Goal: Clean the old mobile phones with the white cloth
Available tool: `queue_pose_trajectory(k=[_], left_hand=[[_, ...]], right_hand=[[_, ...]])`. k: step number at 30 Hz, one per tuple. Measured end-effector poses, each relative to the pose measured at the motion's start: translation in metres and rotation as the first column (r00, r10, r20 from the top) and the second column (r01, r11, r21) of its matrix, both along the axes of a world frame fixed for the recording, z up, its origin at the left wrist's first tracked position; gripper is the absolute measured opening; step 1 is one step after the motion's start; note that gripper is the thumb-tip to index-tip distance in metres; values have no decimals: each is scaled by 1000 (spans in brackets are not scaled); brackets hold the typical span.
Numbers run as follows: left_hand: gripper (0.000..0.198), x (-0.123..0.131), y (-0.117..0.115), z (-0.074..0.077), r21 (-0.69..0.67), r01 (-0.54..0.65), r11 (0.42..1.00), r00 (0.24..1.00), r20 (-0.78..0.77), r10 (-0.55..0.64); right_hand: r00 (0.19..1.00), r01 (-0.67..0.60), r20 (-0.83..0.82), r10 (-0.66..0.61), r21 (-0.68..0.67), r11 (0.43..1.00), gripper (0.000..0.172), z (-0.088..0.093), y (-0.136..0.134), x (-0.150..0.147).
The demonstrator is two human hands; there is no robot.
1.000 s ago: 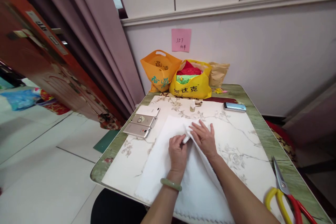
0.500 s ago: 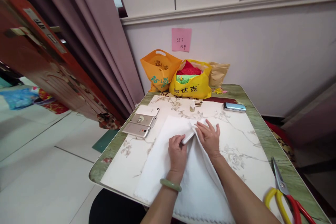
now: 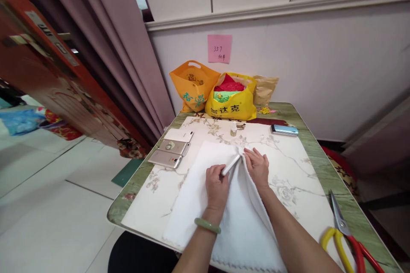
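A white cloth (image 3: 243, 222) is spread over the near middle of the table, with its right part lifted into a fold. My left hand (image 3: 217, 183) is closed round the lower end of a thin white object (image 3: 231, 164), which looks like a phone seen edge-on. The far end of that object touches the cloth's fold. My right hand (image 3: 258, 168) pinches the raised cloth edge just right of it, fingers together. A green bangle (image 3: 207, 225) circles my left wrist.
Three phones (image 3: 171, 146) lie at the left. Behind stand an orange bag (image 3: 194, 87), a yellow bag (image 3: 231, 104) and a brown paper bag (image 3: 265, 89). A small bottle (image 3: 233, 129) and a blue case (image 3: 284, 130) are at the back; scissors (image 3: 342, 226) lie at the right.
My right hand's fingers have drawn together and shifted slightly right, with the cloth edge. More of the white object shows. The whole view has shifted slightly.
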State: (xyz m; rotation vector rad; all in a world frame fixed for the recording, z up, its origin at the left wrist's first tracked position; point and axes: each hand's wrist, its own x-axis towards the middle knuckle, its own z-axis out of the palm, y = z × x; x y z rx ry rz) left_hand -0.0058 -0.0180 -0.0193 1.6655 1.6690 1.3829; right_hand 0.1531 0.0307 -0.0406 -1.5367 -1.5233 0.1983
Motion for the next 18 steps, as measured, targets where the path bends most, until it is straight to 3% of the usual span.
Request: queue_pose_trajectory(k=[2, 5, 7, 9, 12, 15, 18], left_hand=[[21, -1, 0, 1, -58, -17, 998, 996, 83, 22], [22, -4, 0, 5, -144, 76, 987, 923, 384, -15], [26, -4, -1, 11, -166, 188, 968, 786, 617, -47], [29, -2, -2, 17, -156, 303, 940, 599, 799, -61], [39, 0, -4, 23, -124, 478, 869, 347, 936, -57], [44, -1, -2, 23, -158, 571, 805, 239, 971, 21], [40, -3, 3, 18, -153, 614, 774, 160, 985, 69]], right_hand=[[993, 21, -112, -27, -49, 999, 32, -3, 3, 5], [962, 36, -269, -45, -39, 999, 35, 0, 2, 5], [931, 54, -361, -58, -20, 998, 37, 4, 0, 3], [910, 72, -409, -69, -7, 997, 38, 7, 0, 2], [913, 106, -398, -94, 8, 994, 39, 7, 1, 4], [919, 123, -380, -107, 18, 992, 39, 7, 2, 6], [905, 34, -425, -1, 71, 997, 35, 13, -3, -2]])
